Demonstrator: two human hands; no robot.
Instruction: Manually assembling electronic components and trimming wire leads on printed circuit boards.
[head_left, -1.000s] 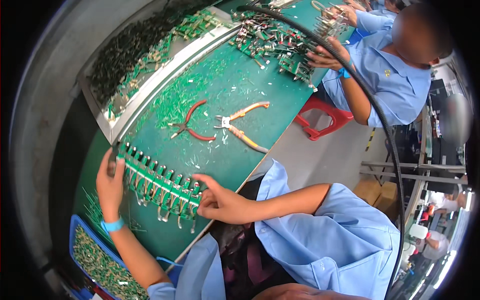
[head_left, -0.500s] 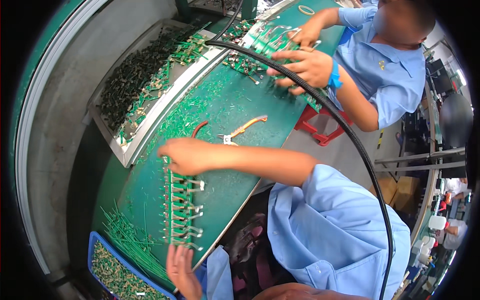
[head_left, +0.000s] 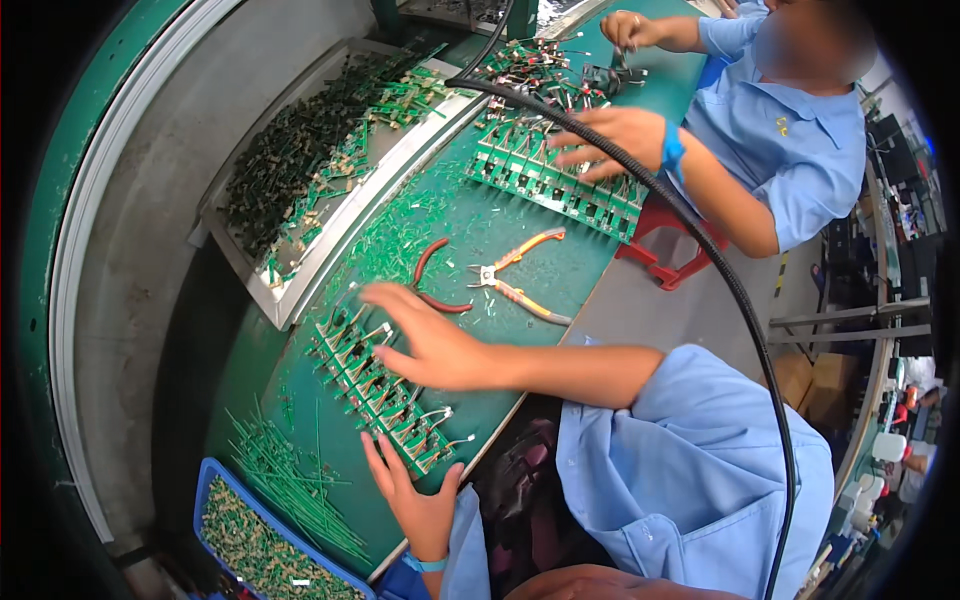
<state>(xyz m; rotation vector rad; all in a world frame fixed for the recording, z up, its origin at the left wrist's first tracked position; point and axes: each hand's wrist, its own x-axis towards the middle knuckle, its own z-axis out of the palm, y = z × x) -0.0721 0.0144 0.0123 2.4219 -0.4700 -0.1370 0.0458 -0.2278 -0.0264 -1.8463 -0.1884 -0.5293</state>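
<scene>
A green circuit board panel with a row of short cables and white connectors lies aslant on the green table. At its lower end my left hand has fingers against one edge and the thumb at the other corner. Over the upper half of the panel, my right hand is slightly blurred, its thumb and fingers apart and nothing seen in them. Cutting pliers with orange-and-grey handles lie beyond my right hand, beside a tool with dark red handles, partly hidden by that hand.
A co-worker's hand reaches over a similar panel, near a heap of wired parts. Along the far side stands a tray of board pieces. Green strips and a blue bin lie nearby. A black hose crosses the view.
The panel has turned from nearly straight to aslant. My right hand has lifted off its upper end and spread. The co-worker's panel now lies flat, with one of their hands drawn back.
</scene>
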